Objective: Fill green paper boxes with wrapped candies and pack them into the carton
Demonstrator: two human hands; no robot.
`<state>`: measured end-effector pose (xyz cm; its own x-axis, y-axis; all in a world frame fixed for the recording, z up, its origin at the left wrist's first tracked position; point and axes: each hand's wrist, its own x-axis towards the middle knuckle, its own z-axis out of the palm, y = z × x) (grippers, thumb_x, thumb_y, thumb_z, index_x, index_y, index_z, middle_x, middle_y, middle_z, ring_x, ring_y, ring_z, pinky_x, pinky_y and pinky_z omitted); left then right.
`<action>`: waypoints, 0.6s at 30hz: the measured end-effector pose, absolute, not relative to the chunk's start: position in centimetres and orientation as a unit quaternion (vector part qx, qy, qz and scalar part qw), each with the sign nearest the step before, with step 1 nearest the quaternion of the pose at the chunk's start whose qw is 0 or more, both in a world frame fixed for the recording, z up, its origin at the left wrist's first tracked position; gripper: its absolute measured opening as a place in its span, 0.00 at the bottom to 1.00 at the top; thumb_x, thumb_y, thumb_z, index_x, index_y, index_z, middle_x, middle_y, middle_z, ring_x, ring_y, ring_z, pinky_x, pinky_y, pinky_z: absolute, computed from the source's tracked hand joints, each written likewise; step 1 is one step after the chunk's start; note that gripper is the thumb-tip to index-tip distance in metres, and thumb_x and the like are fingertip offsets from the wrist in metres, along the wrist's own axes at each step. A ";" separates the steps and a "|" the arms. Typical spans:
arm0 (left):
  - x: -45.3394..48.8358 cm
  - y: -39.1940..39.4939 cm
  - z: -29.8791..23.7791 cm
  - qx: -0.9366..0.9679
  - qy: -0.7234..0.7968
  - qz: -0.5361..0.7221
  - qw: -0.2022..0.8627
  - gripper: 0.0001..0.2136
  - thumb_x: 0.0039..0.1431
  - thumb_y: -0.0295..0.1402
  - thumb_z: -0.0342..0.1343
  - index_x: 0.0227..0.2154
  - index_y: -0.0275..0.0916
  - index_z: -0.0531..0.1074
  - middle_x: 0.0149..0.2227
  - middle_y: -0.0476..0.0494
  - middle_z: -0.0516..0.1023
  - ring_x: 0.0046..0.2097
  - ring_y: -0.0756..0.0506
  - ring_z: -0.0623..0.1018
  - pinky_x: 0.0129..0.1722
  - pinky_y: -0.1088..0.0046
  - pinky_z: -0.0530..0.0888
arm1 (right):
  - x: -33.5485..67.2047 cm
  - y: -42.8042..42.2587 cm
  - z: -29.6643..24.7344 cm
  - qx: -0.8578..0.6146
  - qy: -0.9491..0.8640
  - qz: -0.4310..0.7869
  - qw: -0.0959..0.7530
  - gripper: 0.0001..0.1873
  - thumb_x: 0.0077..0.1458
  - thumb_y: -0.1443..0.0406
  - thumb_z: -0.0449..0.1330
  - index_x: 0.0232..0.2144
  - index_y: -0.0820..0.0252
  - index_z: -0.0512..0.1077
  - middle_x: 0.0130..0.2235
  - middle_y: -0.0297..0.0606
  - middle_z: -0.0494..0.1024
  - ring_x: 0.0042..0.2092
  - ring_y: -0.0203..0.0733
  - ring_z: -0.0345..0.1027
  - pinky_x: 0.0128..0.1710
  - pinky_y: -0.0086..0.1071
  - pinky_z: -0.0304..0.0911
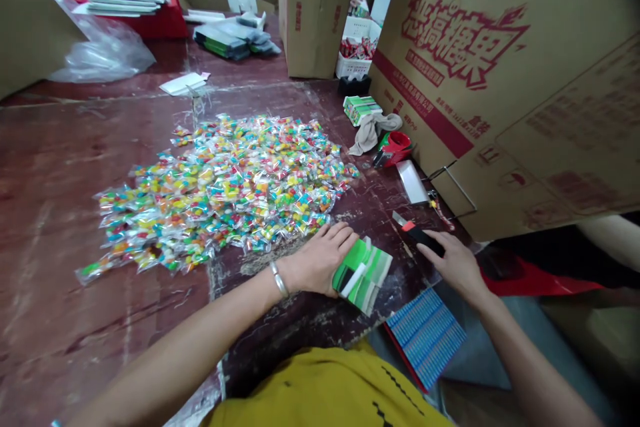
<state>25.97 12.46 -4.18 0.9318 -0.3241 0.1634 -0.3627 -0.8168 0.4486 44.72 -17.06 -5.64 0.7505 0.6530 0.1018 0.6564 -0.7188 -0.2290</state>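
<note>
My left hand point(320, 259), with a silver bangle at the wrist, grips a bundle of green and white flat printed card point(373, 277) near the table's front edge. A white strip runs across the bundle. To its right, my right hand point(457, 265) is closed around a black and orange utility knife point(424, 237). The knife's blade is out and points up and left, apart from the bundle. Beyond my left hand lies a wide heap of small clear packets of colourful candies point(240, 190).
A large cardboard carton point(500, 113) stands at the right, with tape point(399, 145), a grey cloth point(373, 132) and a small green box point(361, 109) beside it. A red bin point(165, 20) is at the back left. Below the front edge sits a blue patterned stack point(427, 337).
</note>
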 end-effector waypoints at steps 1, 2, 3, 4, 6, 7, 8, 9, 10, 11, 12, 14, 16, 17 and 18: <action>25.9 12.4 -4.1 0.954 -0.180 0.039 0.239 0.48 0.37 0.49 0.64 0.60 0.31 0.54 0.58 0.28 0.63 0.62 0.30 0.58 0.61 0.50 0.56 | 44.8 -16.7 -6.0 -0.927 -0.354 -0.004 0.121 0.20 0.60 0.54 0.54 0.49 0.59 0.71 0.44 0.44 0.76 0.46 0.54 0.69 0.45 0.46 0.65; 25.9 12.4 -4.1 0.955 -0.179 0.036 0.234 0.48 0.37 0.49 0.64 0.61 0.31 0.53 0.58 0.28 0.62 0.62 0.30 0.58 0.62 0.50 0.56 | 44.6 -16.3 -6.1 -0.926 -0.357 -0.006 0.121 0.20 0.60 0.55 0.54 0.50 0.59 0.70 0.44 0.45 0.75 0.47 0.55 0.68 0.47 0.47 0.64; 25.9 12.4 -4.0 0.957 -0.178 0.034 0.228 0.48 0.38 0.49 0.64 0.61 0.30 0.53 0.58 0.28 0.62 0.62 0.30 0.58 0.62 0.50 0.55 | 44.1 -15.7 -5.9 -0.922 -0.365 -0.007 0.128 0.21 0.60 0.56 0.54 0.51 0.59 0.69 0.46 0.46 0.75 0.49 0.55 0.67 0.49 0.48 0.63; 25.8 12.3 -3.9 0.958 -0.176 0.030 0.223 0.49 0.38 0.49 0.64 0.61 0.30 0.53 0.59 0.28 0.62 0.63 0.30 0.57 0.62 0.50 0.55 | 43.4 -15.1 -5.5 -0.914 -0.378 -0.004 0.146 0.21 0.60 0.56 0.54 0.53 0.58 0.68 0.48 0.46 0.74 0.51 0.55 0.65 0.51 0.49 0.61; 25.9 12.2 -3.8 0.961 -0.175 0.020 0.211 0.50 0.37 0.48 0.65 0.62 0.30 0.52 0.60 0.28 0.61 0.63 0.30 0.56 0.63 0.51 0.54 | 41.6 -13.9 -4.2 -0.884 -0.416 0.033 0.210 0.21 0.61 0.57 0.55 0.55 0.54 0.66 0.53 0.43 0.71 0.55 0.52 0.62 0.55 0.47 0.59; 25.9 12.2 -3.8 0.963 -0.174 0.015 0.205 0.50 0.37 0.47 0.66 0.62 0.29 0.51 0.60 0.28 0.60 0.64 0.30 0.55 0.63 0.51 0.54 | 40.6 -13.4 -3.6 -0.861 -0.441 0.075 0.244 0.21 0.60 0.56 0.56 0.55 0.52 0.66 0.55 0.41 0.69 0.57 0.50 0.61 0.57 0.45 0.58; 25.9 12.1 -3.8 0.965 -0.174 0.010 0.198 0.51 0.36 0.47 0.66 0.62 0.29 0.51 0.61 0.28 0.60 0.64 0.30 0.54 0.63 0.50 0.53 | 39.7 -12.9 -3.0 -0.837 -0.462 0.115 0.270 0.23 0.59 0.56 0.58 0.56 0.51 0.65 0.57 0.40 0.68 0.58 0.49 0.60 0.58 0.43 0.57; 25.9 12.1 -3.7 0.966 -0.175 0.005 0.190 0.52 0.36 0.47 0.66 0.63 0.29 0.50 0.62 0.27 0.59 0.65 0.30 0.53 0.63 0.50 0.53 | 38.9 -12.5 -2.6 -0.820 -0.475 0.149 0.283 0.26 0.57 0.55 0.61 0.57 0.50 0.64 0.58 0.39 0.66 0.59 0.48 0.59 0.59 0.42 0.56; 25.9 12.0 -3.7 0.968 -0.175 0.002 0.181 0.53 0.36 0.48 0.66 0.63 0.29 0.49 0.63 0.27 0.57 0.66 0.29 0.51 0.63 0.49 0.52 | 38.3 -12.1 -2.5 -0.807 -0.484 0.173 0.290 0.28 0.56 0.55 0.62 0.57 0.49 0.63 0.59 0.39 0.66 0.60 0.48 0.58 0.60 0.42 0.56; 25.8 11.9 -3.6 0.970 -0.175 0.000 0.172 0.54 0.37 0.48 0.67 0.64 0.29 0.48 0.64 0.27 0.55 0.67 0.29 0.48 0.64 0.48 0.51 | 37.8 -11.9 -2.5 -0.801 -0.488 0.186 0.292 0.30 0.54 0.55 0.64 0.58 0.49 0.62 0.59 0.39 0.66 0.60 0.48 0.59 0.60 0.43 0.55; 25.6 11.8 -3.4 0.971 -0.175 0.001 0.161 0.54 0.37 0.49 0.67 0.64 0.30 0.46 0.65 0.26 0.53 0.67 0.29 0.46 0.64 0.47 0.49 | 37.5 -11.7 -2.7 -0.799 -0.489 0.192 0.293 0.31 0.54 0.56 0.64 0.58 0.49 0.62 0.58 0.39 0.66 0.59 0.48 0.59 0.60 0.43 0.56; 24.9 11.6 -3.0 0.974 -0.178 0.007 0.141 0.55 0.39 0.48 0.68 0.65 0.32 0.44 0.67 0.27 0.48 0.68 0.30 0.42 0.64 0.46 0.46 | 37.4 -11.5 -3.2 -0.798 -0.487 0.193 0.299 0.30 0.54 0.56 0.64 0.57 0.50 0.63 0.57 0.40 0.67 0.58 0.49 0.61 0.59 0.44 0.57; 23.9 11.2 -2.6 0.974 -0.186 0.015 0.126 0.52 0.43 0.44 0.68 0.65 0.34 0.44 0.68 0.30 0.44 0.69 0.32 0.39 0.65 0.46 0.43 | 37.5 -11.5 -3.7 -0.796 -0.485 0.196 0.305 0.29 0.55 0.56 0.64 0.58 0.50 0.63 0.57 0.40 0.68 0.57 0.49 0.62 0.58 0.44 0.58; 23.3 11.0 -2.6 0.974 -0.189 0.019 0.122 0.48 0.45 0.43 0.67 0.65 0.35 0.46 0.69 0.32 0.44 0.69 0.33 0.38 0.65 0.46 0.42 | 37.6 -11.5 -3.9 -0.795 -0.484 0.198 0.308 0.30 0.55 0.56 0.64 0.58 0.50 0.63 0.57 0.40 0.68 0.57 0.49 0.62 0.58 0.44 0.58; 22.7 10.7 -2.6 0.974 -0.192 0.024 0.120 0.44 0.49 0.41 0.65 0.65 0.36 0.48 0.69 0.33 0.44 0.69 0.33 0.38 0.66 0.46 0.41 | 37.7 -11.5 -4.0 -0.793 -0.484 0.201 0.310 0.30 0.54 0.56 0.64 0.58 0.49 0.63 0.57 0.40 0.68 0.57 0.49 0.62 0.58 0.44 0.58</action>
<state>22.74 10.70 -2.61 0.9252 -0.3680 0.0930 -0.3796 -0.8973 0.2252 37.67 -11.50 -3.97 0.4498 0.8930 -0.0183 0.6434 -0.3381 -0.6868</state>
